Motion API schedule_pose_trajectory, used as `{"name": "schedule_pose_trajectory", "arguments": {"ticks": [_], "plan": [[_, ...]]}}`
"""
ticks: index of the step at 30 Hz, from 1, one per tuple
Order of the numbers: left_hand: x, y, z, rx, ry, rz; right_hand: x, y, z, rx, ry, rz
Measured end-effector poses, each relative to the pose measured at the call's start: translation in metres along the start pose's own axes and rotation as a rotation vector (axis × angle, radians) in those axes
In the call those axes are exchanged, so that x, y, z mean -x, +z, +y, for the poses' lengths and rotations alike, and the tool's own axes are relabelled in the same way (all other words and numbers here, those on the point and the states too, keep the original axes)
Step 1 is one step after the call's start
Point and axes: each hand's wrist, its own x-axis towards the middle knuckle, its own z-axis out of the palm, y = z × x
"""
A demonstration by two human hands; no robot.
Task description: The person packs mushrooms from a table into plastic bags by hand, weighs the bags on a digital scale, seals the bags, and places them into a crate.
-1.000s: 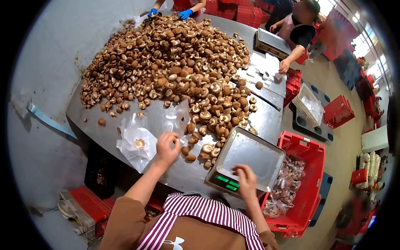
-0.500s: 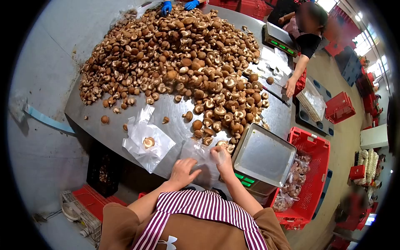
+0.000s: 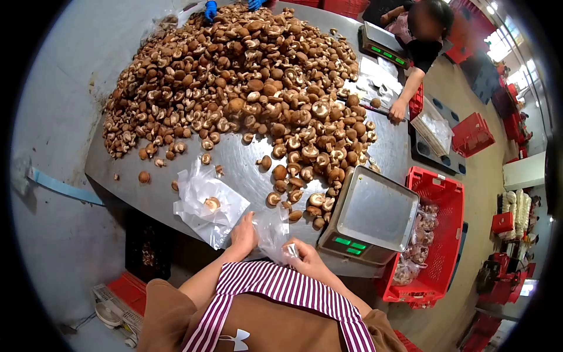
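A clear plastic bag [image 3: 271,227] stretches between my two hands at the table's front edge. My right hand [image 3: 307,260] pinches its lower right part, fingers closed. On the bag's left side my left hand [image 3: 243,234] is closed at its edge, the fingertips partly hidden. Left of that hand lies a stack of white plastic bags [image 3: 202,196] with one mushroom [image 3: 212,203] on top. Several loose mushrooms lie just beyond the clear bag, at the near end of a large mushroom heap [image 3: 234,88].
To my right stands a scale [image 3: 375,214] with a bare metal pan and lit green digits. Past it, a red crate [image 3: 448,234] holds bagged mushrooms. Across the metal table [image 3: 234,158], a co-worker's hand [image 3: 399,110] rests near another scale [image 3: 384,41]; blue-gloved hands [image 3: 211,10] touch the heap.
My right hand has moved down and left, now with the clear bag in its pinch. My left hand has shifted slightly left and up against the bag. The co-worker's arm has drawn back a little.
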Motion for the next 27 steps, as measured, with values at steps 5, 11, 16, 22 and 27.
{"name": "schedule_pose_trajectory", "arguments": {"ticks": [5, 11, 16, 22, 27], "plan": [[-0.015, 0.029, -0.07, 0.409, -0.267, 0.197, 0.014, -0.002, -0.023, -0.362, 0.267, 0.202], [0.002, -0.012, -0.086, 0.842, -0.444, 0.059, -0.023, -0.046, 0.032, -0.113, 0.183, 0.422], [0.035, -0.039, -0.046, 0.334, 0.016, 0.196, -0.103, -0.056, 0.05, 0.343, 0.14, 0.609], [0.056, -0.048, -0.056, 0.119, 0.317, 0.287, -0.164, -0.042, 0.079, 1.004, 0.027, 0.535], [0.071, -0.048, -0.07, 0.147, 0.23, 0.272, -0.177, -0.038, 0.103, 1.104, 0.021, 0.513]]}}
